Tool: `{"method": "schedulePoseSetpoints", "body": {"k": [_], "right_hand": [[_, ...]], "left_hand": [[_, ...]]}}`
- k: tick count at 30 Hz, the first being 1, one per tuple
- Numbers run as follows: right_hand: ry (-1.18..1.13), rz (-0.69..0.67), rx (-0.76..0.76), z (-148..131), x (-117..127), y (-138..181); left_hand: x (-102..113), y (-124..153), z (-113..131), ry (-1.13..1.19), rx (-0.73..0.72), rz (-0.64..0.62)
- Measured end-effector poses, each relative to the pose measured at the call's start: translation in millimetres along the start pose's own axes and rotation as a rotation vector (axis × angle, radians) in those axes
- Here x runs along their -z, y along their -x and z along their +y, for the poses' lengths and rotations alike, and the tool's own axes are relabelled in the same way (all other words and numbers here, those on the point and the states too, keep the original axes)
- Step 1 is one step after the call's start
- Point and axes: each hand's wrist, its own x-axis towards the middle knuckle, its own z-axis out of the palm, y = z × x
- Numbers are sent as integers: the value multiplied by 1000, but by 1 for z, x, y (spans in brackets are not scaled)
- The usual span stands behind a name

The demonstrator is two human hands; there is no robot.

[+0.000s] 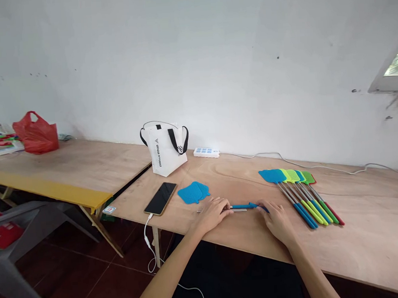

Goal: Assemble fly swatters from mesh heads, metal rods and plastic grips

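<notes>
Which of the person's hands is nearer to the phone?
Left. The left hand lies just right of the phone; the right hand is farther right, beside the swatters.

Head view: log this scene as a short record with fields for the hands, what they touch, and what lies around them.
left hand: fingertips on one end of the blue handle, grip unclear
right hand: fingertips on the handle's other end
beside handle: metal rod
left of hands: blue swatter heads, phone
right of hands: row of swatters
behind: white bag, power strip
surface: table
</notes>
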Motion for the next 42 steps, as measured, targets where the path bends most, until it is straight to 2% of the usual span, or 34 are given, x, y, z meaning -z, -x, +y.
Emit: {"method": "schedulePoseSetpoints", "body": {"k": [3, 11, 18, 22, 27, 31, 35, 42], "right_hand": [[0, -66, 97, -8, 3, -1], [11, -91, 152, -16, 9, -1], [-121, -150, 210, -40, -5, -1], [-174, -170, 194, -48, -11, -2], [-183, -172, 206, -51, -7, -2], [-100, -148, 204, -51, -6, -2], [-21, -76, 139, -47, -11, -1], [-51, -118, 37, -37, -13, -2]], "left_hand": [[0, 0, 0, -9, 29, 9], [-3, -1, -4, -46, -15, 0], [-4, 2, -1, 59, -74, -69], [-4, 5, -2, 169, -62, -75], [-4, 5, -1, 183, -53, -96], [-4, 4, 2, 76, -73, -58], [-2, 4, 6, -49, -114, -20], [0, 5, 7, -146, -53, 66]]}}
